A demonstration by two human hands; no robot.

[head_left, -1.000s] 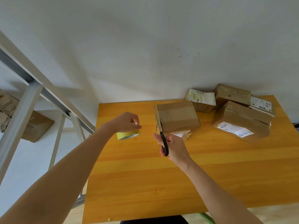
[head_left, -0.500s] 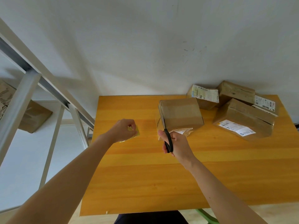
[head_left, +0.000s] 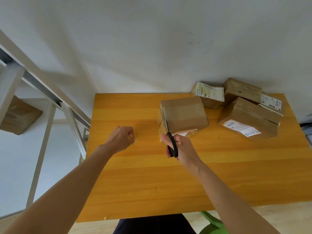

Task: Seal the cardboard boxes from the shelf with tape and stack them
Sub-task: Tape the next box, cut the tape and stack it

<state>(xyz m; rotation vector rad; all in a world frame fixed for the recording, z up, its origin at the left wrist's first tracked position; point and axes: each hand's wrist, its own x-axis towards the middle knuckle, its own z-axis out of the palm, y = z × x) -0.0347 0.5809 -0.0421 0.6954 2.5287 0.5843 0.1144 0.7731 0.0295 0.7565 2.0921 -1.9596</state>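
Cardboard box (head_left: 184, 114) sits on the orange table (head_left: 135, 174) just beyond the right hand (head_left: 183, 148), whose curled fingers grip black-handled scissors (head_left: 172, 144), the blades faint against the box's left edge. The left hand (head_left: 121, 139), fingers curled tight, closes on a yellowish object (head_left: 130, 136) almost wholly hidden beneath it. Another box (head_left: 23, 117) at far left sits partly behind a shelf post (head_left: 9, 88).
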